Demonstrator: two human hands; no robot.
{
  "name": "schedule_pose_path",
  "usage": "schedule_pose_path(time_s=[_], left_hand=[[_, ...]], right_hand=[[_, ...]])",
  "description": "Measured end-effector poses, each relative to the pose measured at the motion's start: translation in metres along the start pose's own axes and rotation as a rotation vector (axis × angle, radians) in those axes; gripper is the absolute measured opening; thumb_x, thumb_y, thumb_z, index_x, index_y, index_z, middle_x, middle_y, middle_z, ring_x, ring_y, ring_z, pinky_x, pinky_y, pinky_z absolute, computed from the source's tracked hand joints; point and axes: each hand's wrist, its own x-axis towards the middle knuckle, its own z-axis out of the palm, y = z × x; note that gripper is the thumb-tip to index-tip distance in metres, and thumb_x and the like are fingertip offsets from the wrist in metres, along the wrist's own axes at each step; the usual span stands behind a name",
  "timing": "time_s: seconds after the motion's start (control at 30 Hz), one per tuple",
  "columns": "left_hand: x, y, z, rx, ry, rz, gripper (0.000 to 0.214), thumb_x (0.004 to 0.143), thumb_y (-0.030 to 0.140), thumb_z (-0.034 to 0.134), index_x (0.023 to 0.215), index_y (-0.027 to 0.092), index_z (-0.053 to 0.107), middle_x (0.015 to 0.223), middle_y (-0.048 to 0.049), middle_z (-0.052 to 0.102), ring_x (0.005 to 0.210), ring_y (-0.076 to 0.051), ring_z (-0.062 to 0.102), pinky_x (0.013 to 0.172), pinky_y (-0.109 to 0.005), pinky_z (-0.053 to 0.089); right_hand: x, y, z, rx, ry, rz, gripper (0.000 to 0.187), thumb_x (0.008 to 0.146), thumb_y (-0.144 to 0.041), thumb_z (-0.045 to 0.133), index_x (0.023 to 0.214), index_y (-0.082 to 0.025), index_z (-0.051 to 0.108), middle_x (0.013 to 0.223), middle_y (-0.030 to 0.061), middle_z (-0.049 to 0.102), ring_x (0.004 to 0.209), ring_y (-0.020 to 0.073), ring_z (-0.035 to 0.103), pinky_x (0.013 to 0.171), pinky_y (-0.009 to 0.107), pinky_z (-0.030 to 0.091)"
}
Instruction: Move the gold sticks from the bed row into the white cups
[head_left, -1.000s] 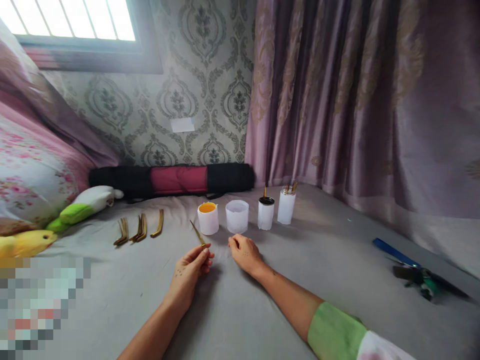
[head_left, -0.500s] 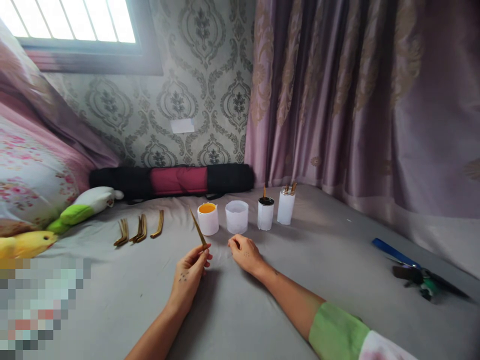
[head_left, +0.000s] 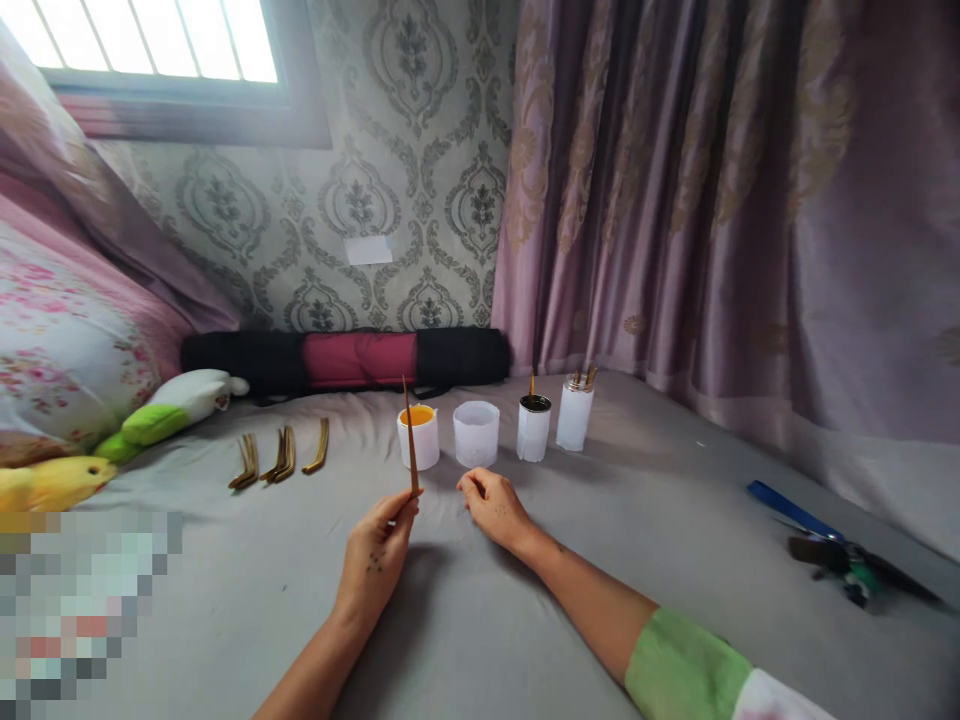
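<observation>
My left hand [head_left: 377, 550] pinches the lower end of a thin brown pointed strip [head_left: 410, 440], which stands nearly upright in front of a white cup of orange contents [head_left: 418, 445]. My right hand [head_left: 493, 503] rests on the grey sheet with its fingers curled together; whatever is in them, if anything, is hidden. Just beyond it stands a translucent white cup [head_left: 476, 437]. To the right are a white-wrapped cup with dark contents [head_left: 533, 435] and a stick in it, and a white-wrapped jar of thin brown sticks [head_left: 573, 420].
Several bent brown strips [head_left: 280, 460] lie in small bunches at left. A bunch of keys on a blue strap [head_left: 795, 505] is at right. Plush toys [head_left: 169, 412] lie at far left. Behind the cups runs a black and maroon roll [head_left: 358, 358] along the wall.
The brown strip in my left hand has swung from leaning left to nearly upright. My right hand stays in about the same place; the view has shifted slightly.
</observation>
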Motion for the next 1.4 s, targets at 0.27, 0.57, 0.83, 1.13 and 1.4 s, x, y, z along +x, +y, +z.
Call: schedule_pose_path(time_s=[0.27,0.57,0.83,1.13,1.4], left_hand=[[-0.001,0.011,-0.006,0.219,0.009,0.148,0.031,0.080,0.034,0.040,0.097,0.019,0.060,0.082,-0.0039,0.060,0.064,-0.012,0.052,0.058,-0.022,0.040],[-0.004,0.011,-0.008,0.336,-0.043,0.225,0.032,0.083,0.031,0.035,0.104,0.020,0.057,0.088,-0.0058,0.057,0.073,-0.013,0.053,0.068,-0.023,0.040],[-0.005,0.008,-0.008,0.430,-0.072,0.279,0.032,0.084,0.029,0.031,0.104,0.022,0.055,0.091,-0.0066,0.056,0.081,-0.015,0.053,0.071,-0.025,0.040],[-0.006,0.009,-0.010,0.487,-0.102,0.330,0.031,0.083,0.023,0.032,0.106,0.023,0.054,0.094,-0.0058,0.056,0.086,-0.016,0.052,0.073,-0.026,0.040],[-0.007,0.012,-0.011,0.533,-0.145,0.344,0.032,0.083,0.023,0.031,0.107,0.024,0.052,0.093,-0.0062,0.055,0.085,-0.017,0.051,0.072,-0.029,0.041]], right_hand=[[-0.002,-0.008,-0.001,0.102,-0.026,-0.002,0.027,0.081,-0.030,0.037,0.078,-0.016,0.060,0.058,-0.0002,0.057,0.053,0.0085,0.050,0.053,0.018,0.035],[-0.003,-0.010,0.001,0.231,-0.078,0.023,0.026,0.080,-0.032,0.039,0.088,-0.016,0.059,0.061,-0.0008,0.056,0.050,0.0070,0.048,0.050,0.018,0.036],[-0.003,-0.015,0.002,0.387,-0.152,0.087,0.025,0.079,-0.031,0.040,0.092,-0.016,0.056,0.063,-0.0011,0.054,0.046,0.0053,0.044,0.045,0.017,0.037],[-0.002,-0.014,0.003,0.506,-0.159,0.119,0.024,0.076,-0.026,0.042,0.093,-0.014,0.054,0.064,-0.0018,0.053,0.044,0.0046,0.043,0.043,0.017,0.037],[-0.001,-0.018,0.000,0.588,-0.160,0.162,0.023,0.074,-0.024,0.042,0.092,-0.014,0.051,0.063,-0.0026,0.052,0.042,0.0040,0.042,0.039,0.016,0.034]])
